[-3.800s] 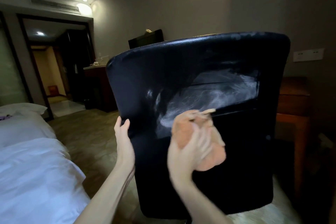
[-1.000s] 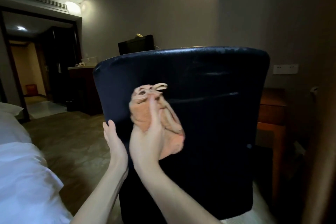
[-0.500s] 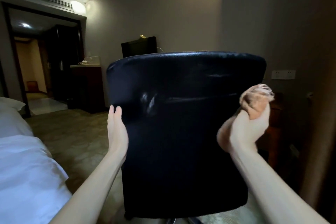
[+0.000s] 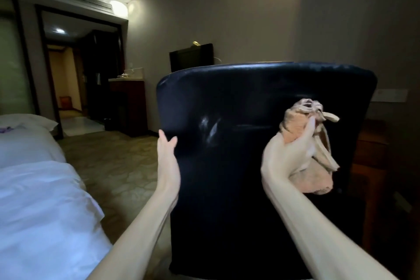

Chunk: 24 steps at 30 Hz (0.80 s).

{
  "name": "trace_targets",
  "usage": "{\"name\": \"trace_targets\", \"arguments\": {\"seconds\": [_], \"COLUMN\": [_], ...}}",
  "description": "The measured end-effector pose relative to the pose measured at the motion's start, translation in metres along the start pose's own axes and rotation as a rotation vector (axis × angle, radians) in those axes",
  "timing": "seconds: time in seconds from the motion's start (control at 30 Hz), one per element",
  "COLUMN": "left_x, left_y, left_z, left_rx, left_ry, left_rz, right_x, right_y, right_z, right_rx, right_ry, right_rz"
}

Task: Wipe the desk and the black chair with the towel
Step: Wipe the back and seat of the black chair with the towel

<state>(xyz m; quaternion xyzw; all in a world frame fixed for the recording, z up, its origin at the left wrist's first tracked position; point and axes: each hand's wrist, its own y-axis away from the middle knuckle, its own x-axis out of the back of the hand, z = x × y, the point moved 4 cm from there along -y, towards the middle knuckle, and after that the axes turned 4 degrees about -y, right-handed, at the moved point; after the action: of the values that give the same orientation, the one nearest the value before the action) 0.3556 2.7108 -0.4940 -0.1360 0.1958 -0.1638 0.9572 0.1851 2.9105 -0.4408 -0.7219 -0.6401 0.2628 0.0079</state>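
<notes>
The back of the black chair [image 4: 238,161] fills the middle of the head view, shiny with a wet streak near its left centre. My right hand [image 4: 286,154] presses a bunched peach-coloured towel [image 4: 306,143] against the right part of the backrest, the cloth's hem dangling to the right. My left hand [image 4: 167,159] lies flat along the chair's left edge, fingers straight and pointing up. The wooden desk [image 4: 370,148] shows only partly, behind the chair on the right.
A white bed [image 4: 41,200] takes the left side. Patterned carpet [image 4: 113,166] lies between bed and chair. A dark cabinet [image 4: 129,107] and a television [image 4: 191,58] stand by the far wall, with a doorway [image 4: 68,79] to the left. A wall switch plate [image 4: 389,95] is at right.
My right hand swept the towel from the chair's left centre to beyond its right edge, then came back onto the right part of the backrest. My left hand stayed on the left edge.
</notes>
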Motion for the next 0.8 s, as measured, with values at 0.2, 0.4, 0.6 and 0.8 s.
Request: {"name": "trace_targets", "arguments": {"seconds": [0.2, 0.4, 0.6, 0.8], "left_x": [-0.006, 0.009, 0.008, -0.012], "left_y": [0.012, 0.01, 0.007, 0.007], "left_z": [0.016, 0.035, 0.07, 0.072], "left_rx": [-0.043, -0.018, -0.177, -0.18], "left_ry": [-0.006, -0.127, -0.32, -0.265], "left_rz": [-0.005, 0.06, 0.065, 0.018], "right_x": [-0.038, -0.029, 0.023, 0.05], "right_y": [0.115, 0.101, 0.02, -0.065], "right_z": [-0.019, -0.023, -0.041, -0.023], "right_rx": [0.135, -0.164, 0.004, 0.076], "right_ry": [-0.088, -0.438, -0.557, -0.49], "right_rz": [-0.48, -0.492, -0.132, 0.008]}}
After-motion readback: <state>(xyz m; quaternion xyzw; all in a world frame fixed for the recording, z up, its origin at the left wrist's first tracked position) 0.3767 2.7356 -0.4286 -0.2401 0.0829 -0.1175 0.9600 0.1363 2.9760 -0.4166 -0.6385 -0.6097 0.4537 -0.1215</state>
